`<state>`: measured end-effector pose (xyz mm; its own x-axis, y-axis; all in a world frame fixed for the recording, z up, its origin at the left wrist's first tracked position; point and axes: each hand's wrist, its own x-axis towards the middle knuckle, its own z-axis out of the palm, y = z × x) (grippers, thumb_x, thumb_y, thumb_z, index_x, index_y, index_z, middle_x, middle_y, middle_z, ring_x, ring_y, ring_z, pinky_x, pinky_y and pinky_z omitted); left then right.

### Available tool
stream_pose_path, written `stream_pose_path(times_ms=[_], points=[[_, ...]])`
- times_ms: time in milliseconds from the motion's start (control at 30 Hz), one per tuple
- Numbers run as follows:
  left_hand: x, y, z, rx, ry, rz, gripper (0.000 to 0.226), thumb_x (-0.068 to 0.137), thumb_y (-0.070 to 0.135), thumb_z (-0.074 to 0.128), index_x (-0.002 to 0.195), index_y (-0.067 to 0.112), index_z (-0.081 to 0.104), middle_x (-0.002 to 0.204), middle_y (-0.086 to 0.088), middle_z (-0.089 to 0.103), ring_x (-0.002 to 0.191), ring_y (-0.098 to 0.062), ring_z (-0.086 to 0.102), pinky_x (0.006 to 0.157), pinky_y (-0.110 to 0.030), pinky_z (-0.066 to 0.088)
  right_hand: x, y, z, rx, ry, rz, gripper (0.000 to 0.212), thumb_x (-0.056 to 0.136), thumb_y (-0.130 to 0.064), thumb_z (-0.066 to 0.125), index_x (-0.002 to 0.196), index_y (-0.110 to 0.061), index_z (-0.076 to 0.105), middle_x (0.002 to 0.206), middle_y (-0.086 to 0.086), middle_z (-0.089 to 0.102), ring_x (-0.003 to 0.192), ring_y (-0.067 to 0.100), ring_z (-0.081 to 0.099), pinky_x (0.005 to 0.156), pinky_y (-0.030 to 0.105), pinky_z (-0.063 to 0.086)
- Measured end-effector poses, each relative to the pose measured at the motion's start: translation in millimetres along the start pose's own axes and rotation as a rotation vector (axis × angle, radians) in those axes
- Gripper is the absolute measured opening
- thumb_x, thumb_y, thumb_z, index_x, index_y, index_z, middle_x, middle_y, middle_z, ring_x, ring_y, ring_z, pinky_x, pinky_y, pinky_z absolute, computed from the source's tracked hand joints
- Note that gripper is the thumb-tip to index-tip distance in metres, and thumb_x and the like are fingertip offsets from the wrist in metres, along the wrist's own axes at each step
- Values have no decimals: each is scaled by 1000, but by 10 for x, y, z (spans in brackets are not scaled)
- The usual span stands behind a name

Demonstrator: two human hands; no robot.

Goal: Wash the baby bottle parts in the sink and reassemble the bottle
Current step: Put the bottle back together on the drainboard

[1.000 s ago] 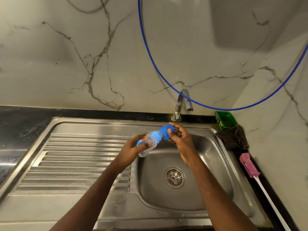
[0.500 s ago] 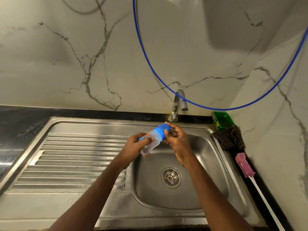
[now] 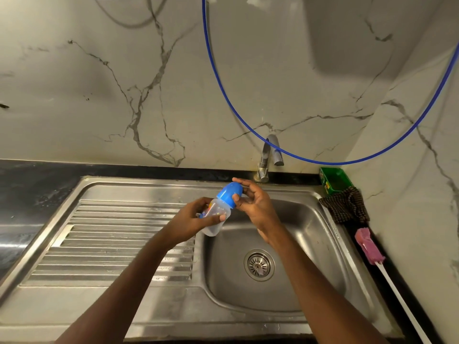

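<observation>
A small clear baby bottle (image 3: 215,219) with a blue cap (image 3: 229,193) is held tilted over the left edge of the steel sink basin (image 3: 310,244), cap end up toward the tap. My left hand (image 3: 196,218) grips the clear body with curled fingers. My right hand (image 3: 253,202) holds the blue cap between thumb and fingertips, its other fingers spread. The basin looks dry and holds nothing; its drain (image 3: 259,264) is uncovered.
A steel tap (image 3: 269,155) stands behind the basin, no water running. A ribbed drainboard (image 3: 111,244) lies to the left. On the right ledge sit a green box (image 3: 334,180), a checked cloth (image 3: 346,206) and a pink bottle brush (image 3: 367,247). A blue hose (image 3: 231,100) loops overhead.
The bottle has tilted more upright in my hands, and my right hand's fingers have shifted round the blue cap. The view has drifted slightly.
</observation>
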<state>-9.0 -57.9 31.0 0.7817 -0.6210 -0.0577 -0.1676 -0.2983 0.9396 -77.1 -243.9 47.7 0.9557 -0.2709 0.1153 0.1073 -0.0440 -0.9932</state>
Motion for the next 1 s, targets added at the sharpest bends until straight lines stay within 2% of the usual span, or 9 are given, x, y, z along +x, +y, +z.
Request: stream_pose_path(times_ms=[67, 133, 200, 300, 400, 533, 700, 1000], points=[[-35, -118, -65, 58, 15, -7, 44, 75, 45, 79, 113, 32, 62, 100, 6, 70, 91, -9, 65, 82, -27, 53, 14, 17, 95, -57, -36, 5, 51, 86, -8, 67, 133, -19, 51, 131, 1, 57, 110, 11, 62, 85, 25, 55], [-90, -252, -136, 40, 90, -53, 41, 75, 40, 81, 109, 31, 60, 97, 3, 69, 89, -13, 65, 80, -29, 53, 27, 66, 183, -75, -19, 37, 58, 83, -12, 71, 135, -23, 48, 131, -1, 56, 112, 14, 61, 90, 29, 54], [-138, -411, -232, 50, 208, -116, 48, 73, 42, 81, 111, 24, 57, 98, 2, 68, 88, -15, 66, 80, -32, 54, 5, 172, 224, -79, 12, 69, 54, 81, -15, 73, 129, -25, 52, 128, -1, 57, 111, 18, 61, 91, 32, 53], [-162, -657, -375, 103, 390, -185, 66, 69, 46, 83, 119, 19, 49, 104, 1, 66, 87, -16, 67, 80, -40, 57, -86, 418, 220, -135, 18, 128, 44, 80, -18, 75, 117, -34, 57, 122, -4, 61, 108, 15, 63, 88, 32, 54], [-124, -796, -483, 198, 483, -186, 74, 68, 39, 86, 123, 12, 45, 107, -2, 61, 89, -22, 64, 79, -38, 55, -175, 640, 227, -193, 38, 157, 42, 77, -17, 77, 111, -36, 60, 124, 0, 58, 101, 11, 65, 84, 29, 56], [-41, -923, -570, 271, 503, -194, 75, 66, 36, 88, 119, 10, 42, 104, -4, 58, 87, -24, 62, 76, -39, 54, -281, 783, 207, -255, 78, 212, 38, 77, -13, 76, 111, -25, 63, 121, 0, 55, 92, 10, 68, 82, 28, 56], [-13, -1055, -548, 288, 490, -197, 73, 67, 34, 88, 119, 7, 43, 102, -3, 57, 86, -20, 61, 75, -34, 52, -337, 904, 164, -278, 120, 211, 32, 75, -13, 77, 101, -27, 66, 116, 1, 60, 91, 16, 69, 84, 36, 57], [-65, -1125, -471, 210, 474, -203, 79, 65, 33, 88, 122, 9, 40, 109, -3, 57, 92, -20, 61, 77, -33, 52, -331, 899, 134, -318, 146, 226, 26, 77, -17, 76, 97, -31, 66, 110, -4, 63, 91, 13, 67, 75, 23, 54]])
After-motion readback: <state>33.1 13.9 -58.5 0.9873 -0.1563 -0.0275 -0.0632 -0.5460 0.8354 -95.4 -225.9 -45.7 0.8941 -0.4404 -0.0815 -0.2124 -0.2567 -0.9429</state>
